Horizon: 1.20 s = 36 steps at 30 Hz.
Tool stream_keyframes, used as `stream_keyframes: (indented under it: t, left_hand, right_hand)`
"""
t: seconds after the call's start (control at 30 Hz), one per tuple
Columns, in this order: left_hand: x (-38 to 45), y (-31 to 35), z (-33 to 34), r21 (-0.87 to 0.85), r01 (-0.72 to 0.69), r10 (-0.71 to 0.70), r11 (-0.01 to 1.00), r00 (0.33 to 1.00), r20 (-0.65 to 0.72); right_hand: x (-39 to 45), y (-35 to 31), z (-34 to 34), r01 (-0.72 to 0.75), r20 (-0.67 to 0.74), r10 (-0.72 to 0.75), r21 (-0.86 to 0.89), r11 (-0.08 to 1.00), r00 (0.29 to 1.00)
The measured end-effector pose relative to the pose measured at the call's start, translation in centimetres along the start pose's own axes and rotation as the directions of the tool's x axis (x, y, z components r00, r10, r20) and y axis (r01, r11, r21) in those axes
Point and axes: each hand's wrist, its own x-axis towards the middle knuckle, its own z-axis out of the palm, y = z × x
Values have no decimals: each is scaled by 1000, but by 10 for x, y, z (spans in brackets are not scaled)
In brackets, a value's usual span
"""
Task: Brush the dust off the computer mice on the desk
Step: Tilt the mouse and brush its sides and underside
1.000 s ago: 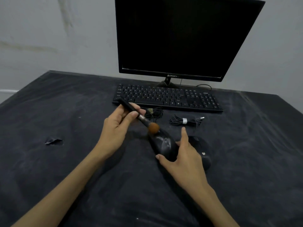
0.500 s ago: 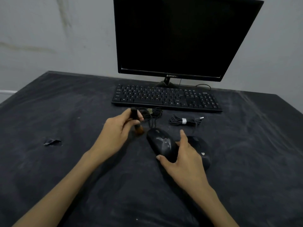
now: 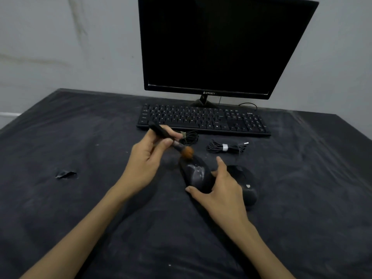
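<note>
Two black computer mice lie side by side on the dark cloth-covered desk. The left mouse shows pale dust on its top. My right hand grips its rear and right side, thumb at the near end. The right mouse, with a small white mark, lies just behind that hand. My left hand holds a black-handled brush; its orange bristles touch the front tip of the left mouse.
A black keyboard and a dark monitor stand at the back. Two bundled mouse cables lie before the keyboard, one behind the brush, one to the right. A small torn flap marks the cloth at left.
My left hand pulled the brush away to the left with bristles down, then swung it back so the bristles touch the mouse's front again. My right hand stayed on the mouse.
</note>
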Motion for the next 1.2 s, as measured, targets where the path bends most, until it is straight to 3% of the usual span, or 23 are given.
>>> stream_keyframes:
  t: [0.07, 0.17, 0.23, 0.37, 0.43, 0.5, 0.63, 0.77, 0.87, 0.97, 1.1, 1.2]
  left_hand:
    - [-2, -1, 1, 40, 52, -56, 998, 990, 128]
    - [0, 3, -14, -56, 207, -175, 977, 919, 353]
    - [2, 6, -21, -60, 223, -177, 973, 887, 427]
    - [0, 8, -13, -88, 116, -88, 989, 958, 273]
    - [-1, 4, -9, -6, 44, -41, 999, 970, 238]
    - [-1, 2, -10, 36, 70, -77, 997, 960, 270]
    - [1, 6, -21, -59, 184, -147, 981, 910, 388]
    - [1, 4, -15, -90, 74, -49, 993, 968, 247]
    - [-1, 3, -12, -24, 103, -91, 994, 946, 312]
    - [3, 8, -23, -81, 197, -150, 977, 906, 396]
    - [3, 13, -24, -158, 188, -127, 969, 935, 331]
    - [-3, 11, -8, -56, 108, -86, 993, 950, 301]
  right_hand:
    - [0, 1, 1, -2, -8, 2, 10, 1000, 1000]
    - [0, 1, 3, 1, -17, -1, 12, 1000, 1000]
    - [0, 1, 3, 4, -22, -3, 10, 1000, 1000]
    - [-1, 1, 3, -3, -20, 4, 18, 1000, 1000]
    - [-1, 2, 3, -8, -18, 9, 19, 1000, 1000]
    - [0, 2, 3, -10, -15, 11, 24, 1000, 1000]
    - [-1, 3, 4, -6, -19, 6, 42, 999, 1000]
    - [-2, 3, 3, -9, -14, 9, 46, 999, 1000]
    - [-2, 4, 3, -5, -21, 7, 65, 998, 1000]
    - [-2, 5, 0, -6, 32, 3, 77, 997, 999]
    - [-3, 1, -14, 37, 54, -46, 150, 988, 998]
    - [-3, -10, -25, 131, 22, -143, 277, 952, 989]
